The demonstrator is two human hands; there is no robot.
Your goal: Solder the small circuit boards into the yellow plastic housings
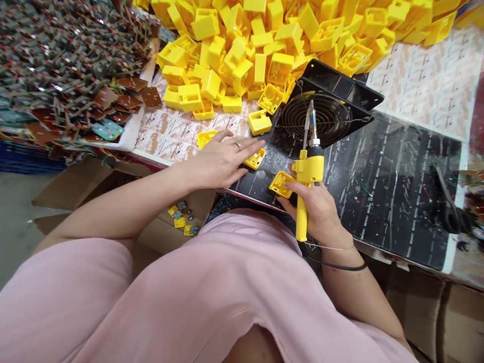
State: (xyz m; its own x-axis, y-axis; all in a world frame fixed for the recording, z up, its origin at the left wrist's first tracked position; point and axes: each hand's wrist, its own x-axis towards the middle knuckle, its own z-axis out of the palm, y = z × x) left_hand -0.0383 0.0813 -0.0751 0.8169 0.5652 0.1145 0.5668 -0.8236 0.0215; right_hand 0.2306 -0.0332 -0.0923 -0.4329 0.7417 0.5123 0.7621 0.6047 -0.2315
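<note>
Centrally, fan: the black fan (335,108) sits tilted on the surface (401,196).
Right hand: on the near side of the fan, the right hand (321,209) has its grip closed round a yellow soldering iron (310,169), whose tip points over the fan's grille.
Near cover: one yellow cover (280,184) lies just nearer than the fan, by the right thumb.
Left hand: left of the fan, the left hand (224,160) has its grip spread, fingertips at another cover (255,159); whether they press it, I cannot tell.
Boxes: yellow boxes (234,55) heap behind and left of the fan.
Scissors: dark scissors (450,214) lie well right of the fan.
</note>
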